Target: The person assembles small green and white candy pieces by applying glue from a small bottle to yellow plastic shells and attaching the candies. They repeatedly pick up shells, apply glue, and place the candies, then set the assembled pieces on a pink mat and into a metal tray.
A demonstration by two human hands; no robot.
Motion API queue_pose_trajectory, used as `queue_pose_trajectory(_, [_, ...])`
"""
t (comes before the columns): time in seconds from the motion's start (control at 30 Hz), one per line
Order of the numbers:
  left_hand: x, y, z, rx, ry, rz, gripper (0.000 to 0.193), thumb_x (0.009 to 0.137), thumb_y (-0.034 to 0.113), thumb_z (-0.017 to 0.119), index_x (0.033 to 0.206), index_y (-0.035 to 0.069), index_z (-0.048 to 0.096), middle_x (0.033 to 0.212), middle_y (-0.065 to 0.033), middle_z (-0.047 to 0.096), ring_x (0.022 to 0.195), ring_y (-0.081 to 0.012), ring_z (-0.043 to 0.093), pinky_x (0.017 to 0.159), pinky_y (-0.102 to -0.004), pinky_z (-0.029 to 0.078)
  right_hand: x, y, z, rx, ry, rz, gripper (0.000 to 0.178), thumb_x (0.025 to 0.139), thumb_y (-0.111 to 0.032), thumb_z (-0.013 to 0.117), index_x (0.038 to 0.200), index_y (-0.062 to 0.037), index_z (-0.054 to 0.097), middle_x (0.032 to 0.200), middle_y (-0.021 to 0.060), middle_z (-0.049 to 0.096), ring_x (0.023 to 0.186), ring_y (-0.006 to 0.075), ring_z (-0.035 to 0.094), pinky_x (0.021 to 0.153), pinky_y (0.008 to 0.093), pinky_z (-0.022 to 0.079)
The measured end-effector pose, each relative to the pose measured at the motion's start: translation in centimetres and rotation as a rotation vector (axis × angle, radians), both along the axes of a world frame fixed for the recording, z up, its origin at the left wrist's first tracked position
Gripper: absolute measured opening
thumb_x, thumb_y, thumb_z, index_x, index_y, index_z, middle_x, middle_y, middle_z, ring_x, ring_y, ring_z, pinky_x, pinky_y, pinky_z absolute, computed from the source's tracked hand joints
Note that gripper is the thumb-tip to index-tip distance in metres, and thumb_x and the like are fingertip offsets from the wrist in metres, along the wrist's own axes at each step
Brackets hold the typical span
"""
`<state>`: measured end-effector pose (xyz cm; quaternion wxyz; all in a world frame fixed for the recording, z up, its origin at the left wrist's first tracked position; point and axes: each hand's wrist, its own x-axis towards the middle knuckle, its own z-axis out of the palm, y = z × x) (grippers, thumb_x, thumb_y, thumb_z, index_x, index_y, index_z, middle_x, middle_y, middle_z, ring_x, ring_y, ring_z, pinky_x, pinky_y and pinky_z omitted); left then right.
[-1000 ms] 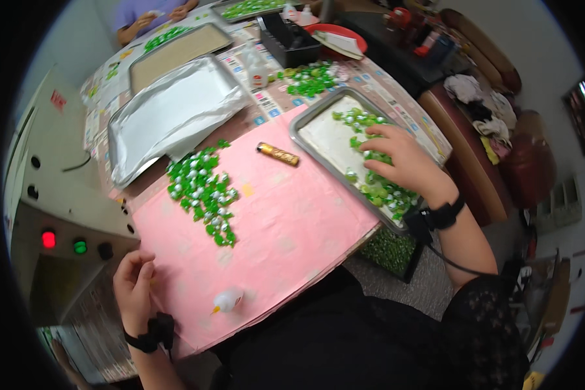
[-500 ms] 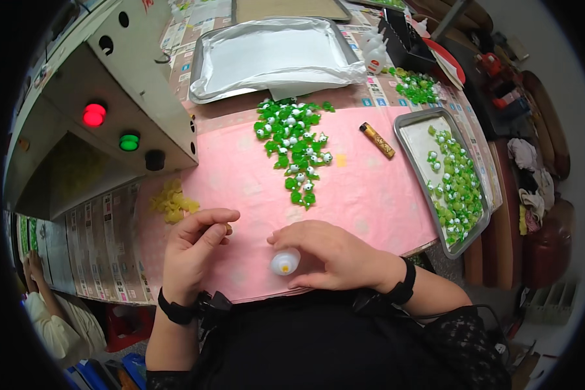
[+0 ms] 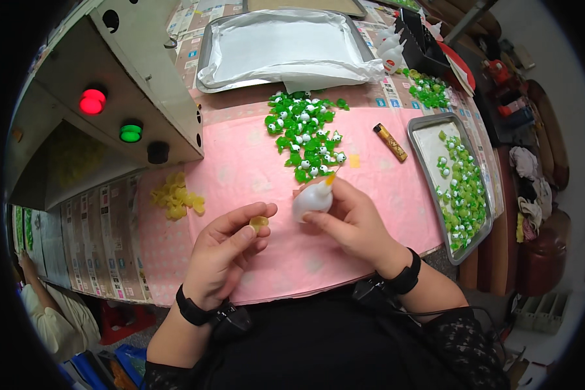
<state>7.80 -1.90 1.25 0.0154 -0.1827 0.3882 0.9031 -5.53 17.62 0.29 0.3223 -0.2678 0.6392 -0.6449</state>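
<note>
My left hand (image 3: 231,250) pinches a small translucent yellow piece (image 3: 259,223) between thumb and fingers. To its right, my right hand (image 3: 351,221) grips a white squeeze bottle (image 3: 312,200), its yellow tip and fine needle tilted up and to the right. Just beyond the bottle spreads a pile of small green pieces with white eyeball beads (image 3: 305,133) on the pink cloth (image 3: 240,156). Left of my left hand lies a heap of yellow pieces (image 3: 177,197) like the one I hold.
A paper-lined metal tray (image 3: 279,49) stands at the back, and another tray (image 3: 417,144) with green pieces is at the right. A lighter (image 3: 390,143) lies between them. A metal box with red and green buttons (image 3: 130,132) rises at left; a co-worker's arm (image 3: 36,276) shows beyond.
My right hand has lifted the squeeze bottle off the cloth and tipped it. My left hand has moved right, and the yellow piece in it now shows clearly. The view has shifted slightly.
</note>
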Motion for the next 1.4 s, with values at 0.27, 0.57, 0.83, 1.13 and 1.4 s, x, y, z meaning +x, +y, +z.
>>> queue_pose_trajectory(0.27, [0.8,1.2,-1.2,0.177,0.022,-0.023,0.037,0.097,0.019,0.055,0.129,0.001,0.052,0.122,-0.0143,0.061,0.098,-0.0148,0.064,0.087,-0.0268,0.054,0.3,1.5,1.8,-0.151,-0.211,-0.145,0.041,0.092,-0.015,0.063,0.128,-0.0013,0.047,0.107,0.0062,0.059,0.089,0.0124,0.06,0.081,0.0275,0.05])
queue_pose_trajectory(0.57, [-0.4,1.1,-1.8,0.314,-0.008,-0.072,0.04,0.1,0.02,0.05,0.134,0.0,0.046,0.126,-0.0145,0.058,0.102,-0.0162,0.062,0.091,-0.0278,0.053,1.7,2.2,1.5,-0.15,-0.355,-0.144,0.039,0.093,-0.014,0.06,0.124,-0.0042,0.04,0.111,0.0076,0.053,0.093,0.0126,0.057,0.079,0.0274,0.049])
queue_pose_trajectory(0.83, [-0.4,1.8,-1.4,0.368,-0.051,-0.059,0.037,0.096,0.015,0.055,0.13,0.002,0.048,0.128,-0.0157,0.056,0.107,-0.0208,0.062,0.089,-0.029,0.055,0.2,2.3,1.8,-0.199,0.034,-0.333,0.038,0.085,-0.02,0.072,0.11,-0.0031,0.049,0.102,0.007,0.054,0.088,0.0132,0.056,0.079,0.0281,0.047])
queue_pose_trajectory(1.13, [-0.3,1.7,-2.2,0.538,0.017,-0.109,0.035,0.096,0.007,0.053,0.131,0.0,0.049,0.13,-0.0166,0.055,0.112,-0.022,0.06,0.094,-0.0291,0.053,0.2,2.6,3.7,-0.134,0.547,-0.251,0.038,0.076,-0.023,0.081,0.098,-0.0023,0.058,0.092,0.0086,0.056,0.079,0.018,0.054,0.069,0.0287,0.044])
queue_pose_trajectory(1.4, [-0.3,1.6,-2.3,0.533,0.011,-0.122,0.035,0.096,0.006,0.053,0.13,0.0,0.049,0.132,-0.0168,0.054,0.112,-0.0227,0.061,0.094,-0.0287,0.054,0.3,2.0,4.4,-0.109,0.628,-0.239,0.031,0.072,-0.016,0.08,0.091,-0.0019,0.06,0.081,0.0097,0.06,0.072,0.0213,0.056,0.063,0.0303,0.045])
